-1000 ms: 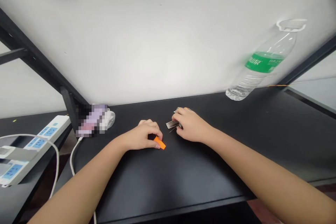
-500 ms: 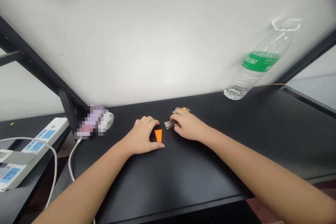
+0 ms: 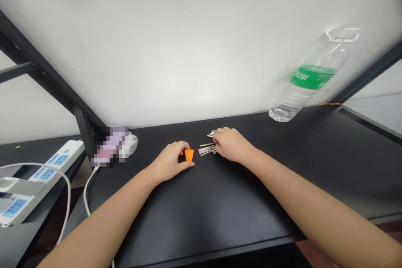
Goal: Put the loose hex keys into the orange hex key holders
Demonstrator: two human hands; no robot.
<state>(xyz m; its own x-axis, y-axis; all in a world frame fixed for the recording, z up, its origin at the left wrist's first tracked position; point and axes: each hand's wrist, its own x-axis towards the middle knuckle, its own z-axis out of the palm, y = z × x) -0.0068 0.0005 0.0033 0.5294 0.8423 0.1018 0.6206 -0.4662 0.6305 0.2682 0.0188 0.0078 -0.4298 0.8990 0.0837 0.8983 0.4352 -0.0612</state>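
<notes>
My left hand [image 3: 169,161] is closed with thumb and fingers at either edge of a small orange wedge-shaped holder [image 3: 189,155]. Several thin silver L-shaped hex keys [image 3: 206,150] lie side by side on the black tabletop, just right of the holder. Over their right end, my right hand [image 3: 230,144] pinches a single hex key [image 3: 205,145], which points left above that row. More hex keys [image 3: 212,133] lie behind my right fingers, partly hidden by them.
A large clear bottle [image 3: 312,77] with a green label stands at the back right by the wall. A white power strip [image 3: 47,176] with cables lies on the left. Beside a black metal frame [image 3: 53,83] there is a blurred-out purple item [image 3: 114,142] and a white bundle [image 3: 132,145].
My left hand has closed in on the orange holder, which now sits slightly higher in view. My right hand has shifted right and back, uncovering the row of hex keys, with one between its fingers.
</notes>
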